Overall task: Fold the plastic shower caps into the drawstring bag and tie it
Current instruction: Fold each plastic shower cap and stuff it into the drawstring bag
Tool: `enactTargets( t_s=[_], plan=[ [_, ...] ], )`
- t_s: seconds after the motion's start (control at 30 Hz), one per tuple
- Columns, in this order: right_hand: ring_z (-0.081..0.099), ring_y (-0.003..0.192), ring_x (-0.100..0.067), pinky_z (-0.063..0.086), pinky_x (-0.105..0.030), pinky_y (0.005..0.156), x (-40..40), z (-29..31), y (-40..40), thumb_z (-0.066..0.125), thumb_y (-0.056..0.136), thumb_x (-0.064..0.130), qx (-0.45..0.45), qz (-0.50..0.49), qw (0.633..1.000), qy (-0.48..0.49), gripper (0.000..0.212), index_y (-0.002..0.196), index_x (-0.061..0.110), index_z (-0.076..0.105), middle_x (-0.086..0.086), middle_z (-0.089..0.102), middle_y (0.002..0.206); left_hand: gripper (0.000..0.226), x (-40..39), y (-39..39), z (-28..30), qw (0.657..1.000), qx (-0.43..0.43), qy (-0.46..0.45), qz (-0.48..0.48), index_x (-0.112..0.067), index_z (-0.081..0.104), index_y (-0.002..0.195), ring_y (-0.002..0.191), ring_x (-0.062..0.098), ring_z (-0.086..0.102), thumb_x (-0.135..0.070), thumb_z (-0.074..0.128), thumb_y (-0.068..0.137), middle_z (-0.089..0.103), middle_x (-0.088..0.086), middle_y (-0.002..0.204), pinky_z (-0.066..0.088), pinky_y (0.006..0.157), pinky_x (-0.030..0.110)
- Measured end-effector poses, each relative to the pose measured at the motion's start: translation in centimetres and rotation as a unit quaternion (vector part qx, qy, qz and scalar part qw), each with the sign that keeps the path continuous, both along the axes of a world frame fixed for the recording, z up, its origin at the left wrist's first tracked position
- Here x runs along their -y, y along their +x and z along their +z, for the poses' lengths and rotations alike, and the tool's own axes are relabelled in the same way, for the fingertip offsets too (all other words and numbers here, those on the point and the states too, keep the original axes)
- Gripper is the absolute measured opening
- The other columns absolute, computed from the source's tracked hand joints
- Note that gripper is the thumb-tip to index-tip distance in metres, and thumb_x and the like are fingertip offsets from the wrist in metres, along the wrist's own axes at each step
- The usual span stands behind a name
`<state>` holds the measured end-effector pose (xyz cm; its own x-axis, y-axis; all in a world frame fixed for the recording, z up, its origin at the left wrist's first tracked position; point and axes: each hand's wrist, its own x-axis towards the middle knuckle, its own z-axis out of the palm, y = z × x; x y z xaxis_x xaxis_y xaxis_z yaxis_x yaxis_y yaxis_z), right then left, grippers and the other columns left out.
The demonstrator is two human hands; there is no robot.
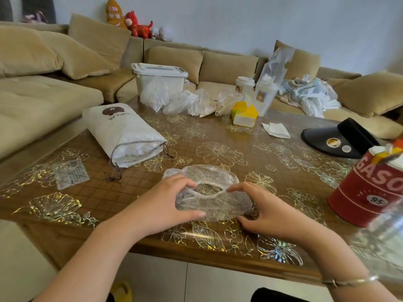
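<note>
Your left hand curls around the near-left edge of the clear shower cap, thumb beneath it, while your right hand pinches its elastic rim from the right. The cap lies on the table just before you. The white drawstring bag, printed "POPULAR", lies open-mouthed to the left, crumpled plastic showing inside. A red tin reads "GASO".
</note>
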<state>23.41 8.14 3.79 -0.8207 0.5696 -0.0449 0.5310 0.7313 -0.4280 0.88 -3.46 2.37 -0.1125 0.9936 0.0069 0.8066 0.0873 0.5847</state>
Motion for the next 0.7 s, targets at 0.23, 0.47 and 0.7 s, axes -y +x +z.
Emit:
enactTargets(
  t_s=[0.23,0.47,0.7],
  plan=[
    [0.049,0.064,0.009,0.044,-0.011,0.061,-1.0,-1.3,-2.2,0.055,0.097,0.020,-0.097,-0.091,0.991,0.035,0.011,0.100,0.022,0.065,0.014,0.063,0.091,0.063,-0.2,-0.1,-0.3,0.999,0.009,0.001,0.034,-0.041,0.045,0.130,0.115,-0.008,0.043,-0.050,0.076,0.076,0.038,-0.031,0.126,0.036,0.101,0.017],
    [0.026,0.042,-0.007,0.023,-0.013,0.040,-3.2,-1.8,-4.2,0.045,0.102,0.033,-0.166,-0.256,0.947,-0.101,0.038,0.072,0.010,0.051,0.005,0.035,0.053,0.002,-2.2,-0.4,-0.6,0.980,0.064,0.089,0.166,-0.028,0.060,0.092,0.071,-0.004,0.058,-0.028,0.060,0.094,0.059,-0.020,0.099,0.037,0.053,0.007],
    [0.044,0.053,-0.017,0.037,-0.039,0.084,-3.8,-2.7,-6.5,0.039,0.102,0.037,-0.075,-0.297,0.951,0.030,0.046,0.060,0.019,0.042,0.006,0.043,0.053,0.030,-4.3,-1.1,-1.6,0.956,-0.031,0.096,0.277,-0.018,0.057,0.073,0.050,0.014,0.048,-0.030,0.048,0.099,0.057,-0.003,0.063,0.033,0.045,0.028]
  ],
)
